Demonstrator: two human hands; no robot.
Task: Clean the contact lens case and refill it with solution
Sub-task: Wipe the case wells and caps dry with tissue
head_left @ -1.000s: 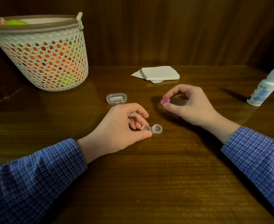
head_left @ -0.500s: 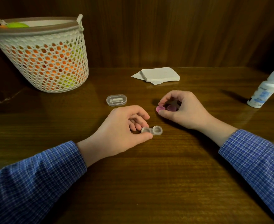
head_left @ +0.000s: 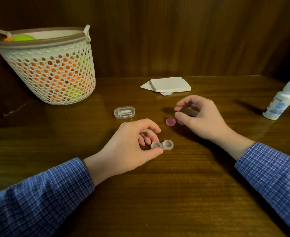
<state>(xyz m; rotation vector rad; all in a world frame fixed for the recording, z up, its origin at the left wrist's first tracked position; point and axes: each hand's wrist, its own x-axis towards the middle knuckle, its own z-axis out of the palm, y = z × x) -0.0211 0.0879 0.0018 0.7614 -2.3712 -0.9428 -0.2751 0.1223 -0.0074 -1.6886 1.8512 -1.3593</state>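
The clear contact lens case (head_left: pixel 163 145) lies on the wooden table with both wells uncapped. My left hand (head_left: pixel 132 144) pinches its left well between thumb and fingers. Two pink caps lie on the table just beyond it: one (head_left: pixel 170 121) in plain view, the other (head_left: pixel 180 122) partly hidden under my right thumb. My right hand (head_left: pixel 200 117) hovers over them with fingers apart, holding nothing. The white solution bottle (head_left: pixel 282 102), capped, stands at the far right.
A small clear oval box (head_left: pixel 124 112) lies behind my left hand. Folded white tissues (head_left: pixel 168 85) sit near the back wall. A white mesh basket (head_left: pixel 52 74) with orange and green items stands at the back left.
My right hand lowered the pink cap to the table beside the other cap and let it go, then lifted its fingers. My left hand stayed on the case.
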